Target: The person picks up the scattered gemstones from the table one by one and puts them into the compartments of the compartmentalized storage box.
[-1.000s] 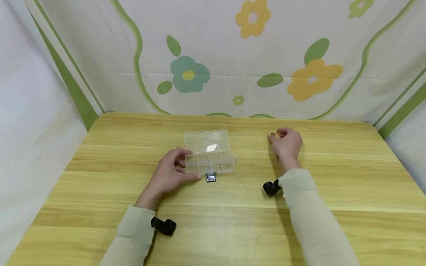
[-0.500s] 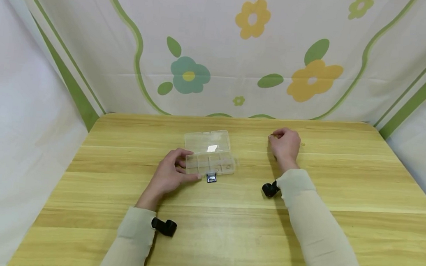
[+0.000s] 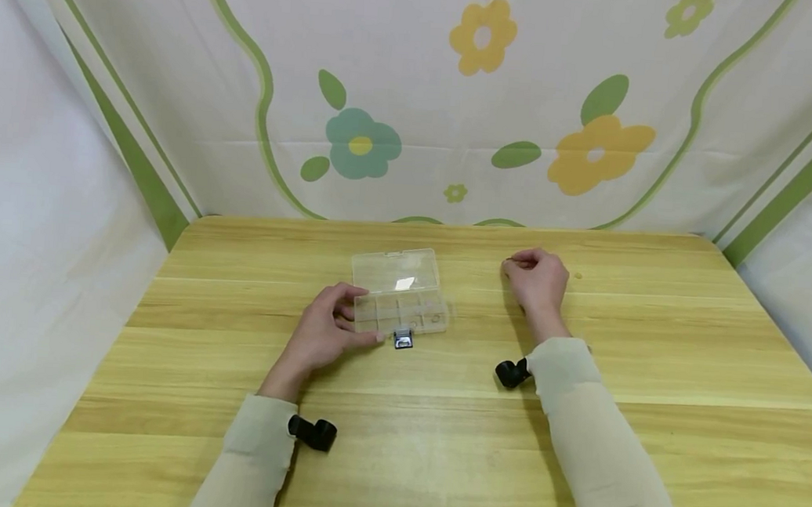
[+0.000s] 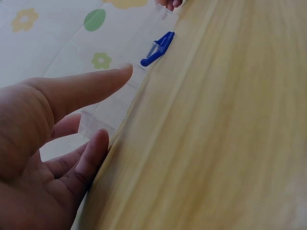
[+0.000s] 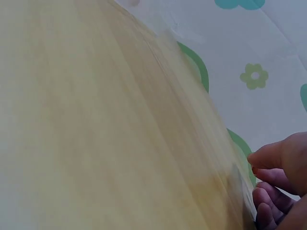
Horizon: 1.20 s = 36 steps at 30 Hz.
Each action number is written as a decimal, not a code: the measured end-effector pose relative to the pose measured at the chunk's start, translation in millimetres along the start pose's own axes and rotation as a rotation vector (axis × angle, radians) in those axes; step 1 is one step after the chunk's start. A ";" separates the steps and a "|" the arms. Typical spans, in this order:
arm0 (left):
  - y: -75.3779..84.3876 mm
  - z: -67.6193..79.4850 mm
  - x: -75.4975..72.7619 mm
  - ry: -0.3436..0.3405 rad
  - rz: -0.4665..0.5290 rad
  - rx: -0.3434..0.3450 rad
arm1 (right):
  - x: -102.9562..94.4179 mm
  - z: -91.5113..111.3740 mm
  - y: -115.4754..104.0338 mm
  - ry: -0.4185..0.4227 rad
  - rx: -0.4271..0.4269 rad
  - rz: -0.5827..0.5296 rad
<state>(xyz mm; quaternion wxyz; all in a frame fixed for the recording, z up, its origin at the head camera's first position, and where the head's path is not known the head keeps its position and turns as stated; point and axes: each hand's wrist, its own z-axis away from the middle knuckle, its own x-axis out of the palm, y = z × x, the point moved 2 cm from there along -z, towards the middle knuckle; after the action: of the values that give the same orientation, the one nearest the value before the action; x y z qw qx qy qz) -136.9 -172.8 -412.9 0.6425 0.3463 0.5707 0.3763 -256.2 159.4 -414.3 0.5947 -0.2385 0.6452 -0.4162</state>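
A clear plastic compartment box [image 3: 388, 312] lies on the table with its lid [image 3: 394, 270] folded back. Thumb along the front and fingers at the left end, my left hand [image 3: 323, 326] grips the box. A blue clasp [image 4: 159, 49] sticks out at the box's front edge, just past the thumb tip. Small rings [image 3: 435, 318] lie in the right-hand compartments. Farther right, over the table's back part, my right hand [image 3: 538, 282] pinches a small brownish ring between thumb and forefinger; the fingertips hide most of it in both the head view and the right wrist view.
Another small ring-like piece [image 3: 577, 276] lies on the wooden table [image 3: 421, 443], right of the right hand. A tiny dark spot shows beside the right cuff [image 3: 563, 361]. A white flowered cloth [image 3: 429, 129] rises behind the table's back edge.
My right hand has closed its fingertips over the ring, which showed plainly a second ago, and shifted slightly left and toward me. The left hand and box have stayed put.
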 end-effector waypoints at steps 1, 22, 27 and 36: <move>0.2 0.1 -0.2 0.000 -0.001 0.000 | 0.0 1.2 0.0 0.002 0.005 -0.010; -1.8 1.1 -2.0 0.003 0.003 0.003 | 2.7 28.6 -4.9 -0.072 0.058 -0.185; -3.5 0.6 -1.7 -0.003 0.011 0.008 | 6.0 32.5 -4.9 -0.098 0.043 -0.203; -5.8 0.6 -5.2 -0.004 0.019 0.000 | 18.6 40.6 -6.7 -0.103 -0.037 -0.186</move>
<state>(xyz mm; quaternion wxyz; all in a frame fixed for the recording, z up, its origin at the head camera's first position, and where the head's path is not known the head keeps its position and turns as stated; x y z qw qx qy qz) -136.1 -180.1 -415.4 0.6400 0.3528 0.5659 0.3817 -221.5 130.6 -417.3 0.5813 -0.3292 0.5964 -0.4450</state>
